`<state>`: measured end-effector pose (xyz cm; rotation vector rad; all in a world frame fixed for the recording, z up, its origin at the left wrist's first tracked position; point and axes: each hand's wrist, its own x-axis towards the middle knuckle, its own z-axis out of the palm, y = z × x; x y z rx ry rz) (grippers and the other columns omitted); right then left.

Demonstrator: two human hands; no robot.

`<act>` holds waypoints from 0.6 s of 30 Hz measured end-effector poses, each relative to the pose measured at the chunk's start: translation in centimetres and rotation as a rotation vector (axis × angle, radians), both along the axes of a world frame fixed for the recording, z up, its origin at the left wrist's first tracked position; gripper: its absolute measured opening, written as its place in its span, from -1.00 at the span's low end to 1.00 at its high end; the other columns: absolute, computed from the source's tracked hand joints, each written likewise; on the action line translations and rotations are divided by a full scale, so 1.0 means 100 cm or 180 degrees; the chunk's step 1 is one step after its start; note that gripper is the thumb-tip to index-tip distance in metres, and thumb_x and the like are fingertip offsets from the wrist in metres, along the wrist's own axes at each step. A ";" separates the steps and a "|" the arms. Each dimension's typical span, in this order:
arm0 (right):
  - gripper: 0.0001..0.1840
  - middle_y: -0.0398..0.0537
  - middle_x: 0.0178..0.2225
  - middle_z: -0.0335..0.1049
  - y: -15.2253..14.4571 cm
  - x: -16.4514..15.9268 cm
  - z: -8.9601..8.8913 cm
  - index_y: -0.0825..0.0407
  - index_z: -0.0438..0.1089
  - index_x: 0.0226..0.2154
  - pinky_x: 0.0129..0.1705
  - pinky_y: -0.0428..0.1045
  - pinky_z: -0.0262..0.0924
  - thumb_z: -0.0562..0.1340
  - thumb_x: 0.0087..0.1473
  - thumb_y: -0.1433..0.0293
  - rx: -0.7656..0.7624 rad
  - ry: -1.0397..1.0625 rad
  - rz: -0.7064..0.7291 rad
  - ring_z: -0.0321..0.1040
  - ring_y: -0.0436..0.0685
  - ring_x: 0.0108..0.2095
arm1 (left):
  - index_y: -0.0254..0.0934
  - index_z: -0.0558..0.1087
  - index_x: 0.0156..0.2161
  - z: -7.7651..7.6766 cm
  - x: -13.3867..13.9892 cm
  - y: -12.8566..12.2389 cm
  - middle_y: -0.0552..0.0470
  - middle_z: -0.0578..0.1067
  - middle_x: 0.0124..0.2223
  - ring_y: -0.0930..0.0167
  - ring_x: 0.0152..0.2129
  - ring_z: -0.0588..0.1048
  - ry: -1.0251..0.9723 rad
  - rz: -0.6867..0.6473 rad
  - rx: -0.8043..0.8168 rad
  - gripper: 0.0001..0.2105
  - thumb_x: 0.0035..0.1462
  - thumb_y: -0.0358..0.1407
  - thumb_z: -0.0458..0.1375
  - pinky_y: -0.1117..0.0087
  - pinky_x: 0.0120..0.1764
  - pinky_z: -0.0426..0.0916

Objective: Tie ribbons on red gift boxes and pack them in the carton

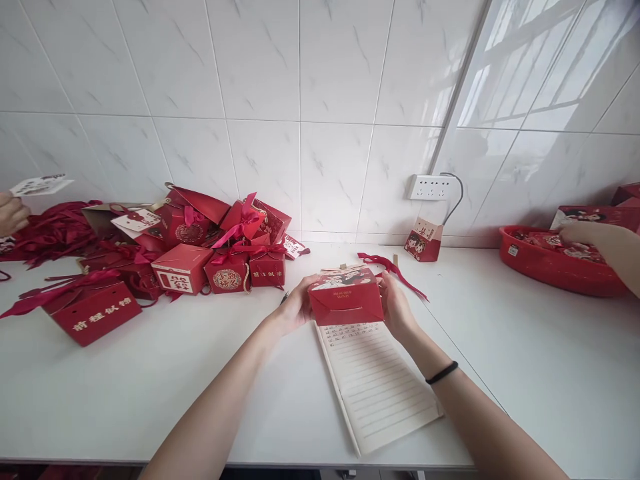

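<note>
Head view: holding a red box (346,303) over the far end of the lined notebook (383,393), tilted to show a printed top and a red end face – cannot tell whether touching the page. Gripping the box's left side with the left hand (299,305), fingers bent and closed in on the card; gripping its right side with the right hand (399,308), fingers bent in likewise, some hidden behind the box. Wearing a black band (443,373) above the right wrist. Just beyond the notebook, can see a dark red ribbon (404,275); farther beyond, to its right, a small box (423,241) below a power strip (435,187). Well right of the notebook, can make out a red basin (560,279) with another person's hand (575,233) over it. Left of the notebook, can see a heap of red boxes (229,272) with ribbons – and, far left, a co-worker's hand (13,215) holding a white card (42,185).
</note>
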<state>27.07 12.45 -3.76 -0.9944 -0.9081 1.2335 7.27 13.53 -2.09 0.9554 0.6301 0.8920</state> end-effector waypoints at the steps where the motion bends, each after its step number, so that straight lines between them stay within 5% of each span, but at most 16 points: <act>1: -0.58 -0.05 -0.47 0.36 0.001 0.001 -0.001 0.04 0.26 -0.49 -0.61 -0.08 0.20 0.15 -0.05 0.00 0.0023 -0.0047 -0.0041 0.34 0.10 -0.51 | -0.21 0.42 -0.03 0.000 -0.001 0.001 0.01 0.53 -0.08 0.35 -0.25 0.50 -0.0063 0.0036 -0.0086 -0.60 0.05 -0.08 0.11 0.43 -0.32 0.38; 5: -0.59 -0.11 -0.57 0.26 0.001 0.004 -0.005 0.06 0.25 -0.51 -0.71 -0.13 0.06 0.11 -0.04 0.03 0.0270 -0.0803 -0.0101 0.19 0.01 -0.63 | -0.20 0.44 -0.05 -0.004 -0.003 0.003 0.03 0.56 -0.17 0.36 -0.34 0.50 -0.0213 0.0083 -0.0346 -0.58 0.02 -0.03 0.13 0.40 -0.35 0.39; 12: -0.69 -0.09 -0.54 0.27 -0.005 -0.008 -0.014 0.06 0.28 -0.57 -0.63 -0.06 0.19 0.18 -0.09 0.15 0.0730 -0.1966 -0.0073 0.20 0.03 -0.61 | -0.28 0.45 -0.11 0.004 -0.001 0.000 -0.04 0.56 -0.24 0.34 -0.33 0.51 -0.0802 0.0526 -0.0190 -0.59 0.08 -0.02 0.04 0.39 -0.35 0.41; 18: -0.72 0.07 -0.28 0.33 -0.012 -0.035 -0.029 0.03 0.39 -0.29 -0.30 0.12 0.36 0.00 0.10 0.38 0.2288 -0.3657 0.0344 0.35 0.17 -0.32 | -0.25 0.42 -0.31 0.017 -0.010 -0.017 0.05 0.51 -0.41 0.45 -0.52 0.46 -0.1274 0.1614 -0.0366 -0.73 0.10 -0.11 0.00 0.49 -0.53 0.33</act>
